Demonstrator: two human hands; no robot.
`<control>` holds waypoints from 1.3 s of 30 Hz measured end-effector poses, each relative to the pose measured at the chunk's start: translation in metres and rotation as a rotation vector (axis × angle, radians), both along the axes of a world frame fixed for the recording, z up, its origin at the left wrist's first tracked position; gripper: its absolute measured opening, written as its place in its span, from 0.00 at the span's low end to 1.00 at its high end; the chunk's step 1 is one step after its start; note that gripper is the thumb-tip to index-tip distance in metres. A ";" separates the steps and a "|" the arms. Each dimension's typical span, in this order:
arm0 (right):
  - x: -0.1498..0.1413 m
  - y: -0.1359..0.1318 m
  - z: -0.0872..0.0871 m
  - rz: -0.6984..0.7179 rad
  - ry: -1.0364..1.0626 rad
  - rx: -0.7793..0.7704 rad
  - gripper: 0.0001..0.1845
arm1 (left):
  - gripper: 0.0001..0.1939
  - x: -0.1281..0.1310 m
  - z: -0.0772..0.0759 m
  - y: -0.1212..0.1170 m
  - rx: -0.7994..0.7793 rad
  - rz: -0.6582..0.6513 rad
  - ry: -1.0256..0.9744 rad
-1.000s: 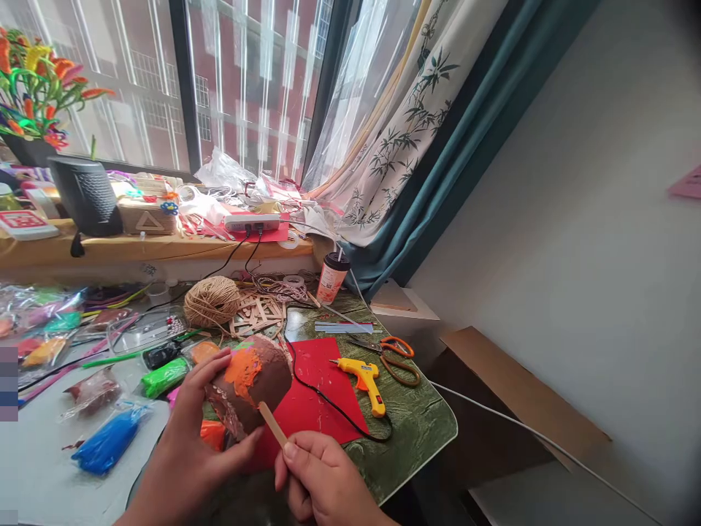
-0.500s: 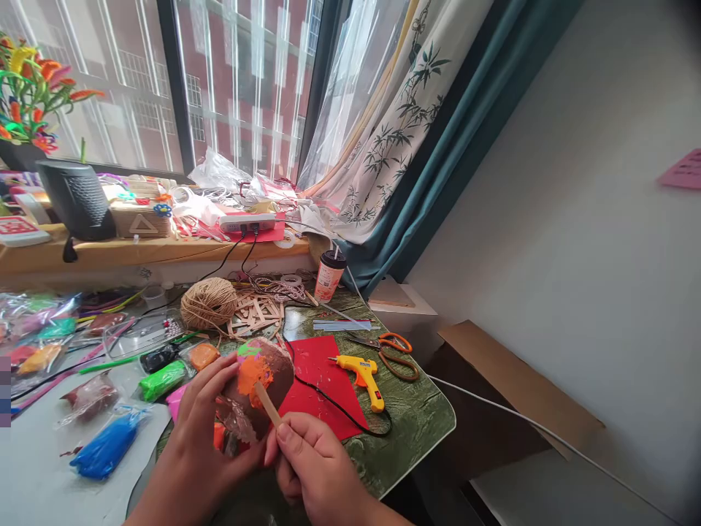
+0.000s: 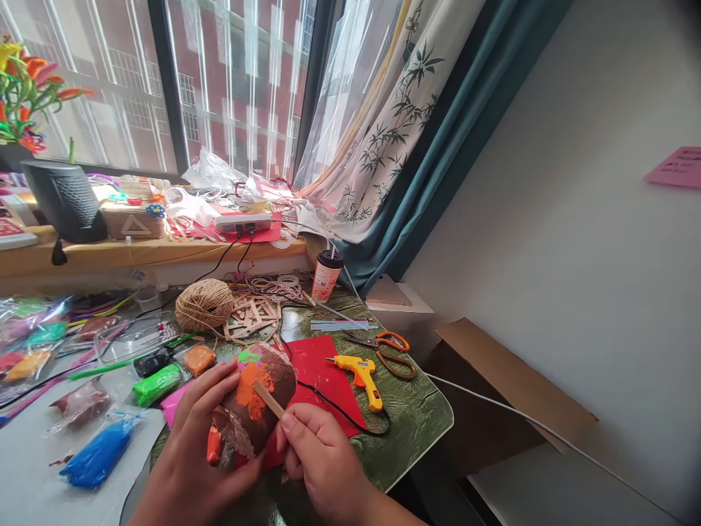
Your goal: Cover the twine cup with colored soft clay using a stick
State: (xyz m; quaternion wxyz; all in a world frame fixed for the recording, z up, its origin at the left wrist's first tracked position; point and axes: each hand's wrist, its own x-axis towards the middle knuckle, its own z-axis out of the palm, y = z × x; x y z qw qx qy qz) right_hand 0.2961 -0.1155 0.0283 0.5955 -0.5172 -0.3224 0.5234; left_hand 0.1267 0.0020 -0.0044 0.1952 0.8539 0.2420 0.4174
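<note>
Fingers of the right hand (image 3: 323,453) pinch a flat wooden craft stick (image 3: 269,400), its tip against the orange patch on a rounded brown clay-covered form (image 3: 279,380). The left hand (image 3: 202,446) grasps that form from its left side, above the table's near part. Beyond it lie a red sheet (image 3: 323,358), a yellow glue gun (image 3: 361,374), orange-handled scissors (image 3: 391,341) and a ball of tan twine (image 3: 204,305).

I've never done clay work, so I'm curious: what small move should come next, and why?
Perhaps the right hand should draw the flat wooden stick lightly across the bright orange patch, since its tip rests there and the surface looks rough.
</note>
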 end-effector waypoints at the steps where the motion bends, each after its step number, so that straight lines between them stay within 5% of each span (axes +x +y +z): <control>1: 0.001 0.000 0.001 0.003 0.005 -0.006 0.34 | 0.45 0.000 0.000 0.000 0.001 -0.001 0.001; 20: 0.010 -0.003 0.006 -0.060 0.004 -0.009 0.35 | 0.37 0.005 0.008 -0.012 -0.098 0.026 -0.057; 39: 0.008 -0.003 0.003 -0.020 0.135 0.063 0.34 | 0.37 0.005 0.010 -0.010 -0.003 -0.009 -0.055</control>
